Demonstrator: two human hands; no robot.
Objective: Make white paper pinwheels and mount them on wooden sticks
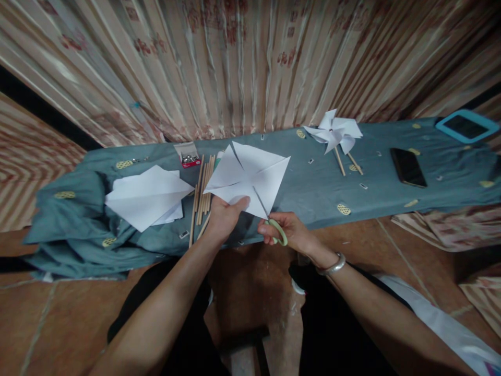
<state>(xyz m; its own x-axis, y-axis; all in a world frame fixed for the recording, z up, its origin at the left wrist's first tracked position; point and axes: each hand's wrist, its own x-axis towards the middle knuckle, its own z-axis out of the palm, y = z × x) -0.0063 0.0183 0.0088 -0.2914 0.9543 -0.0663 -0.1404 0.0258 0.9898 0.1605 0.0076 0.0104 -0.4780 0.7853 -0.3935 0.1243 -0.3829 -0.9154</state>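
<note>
My left hand [225, 216] pinches the lower edge of a white square of paper [270, 169], thumb on top. Slits run inward from the paper's corners toward its middle. My right hand [287, 230] is closed round the light green handle of a pair of scissors [280, 233]. Their blades lie at the paper's near corner, along a slit there. Beside my left hand, several thin wooden sticks [203, 190] lie on the cloth. Farther left rests a loose stack of white paper sheets [151, 196], creased and slightly fanned.
A small red-and-white box of metal pins [190, 156] stands behind the sticks. Paper pinwheels [334, 133] on sticks lie right of centre. A black phone [407, 167] and a blue-framed device [467, 126] sit at the right on the green cloth [313, 193]. A pleated curtain [242, 68] hangs behind.
</note>
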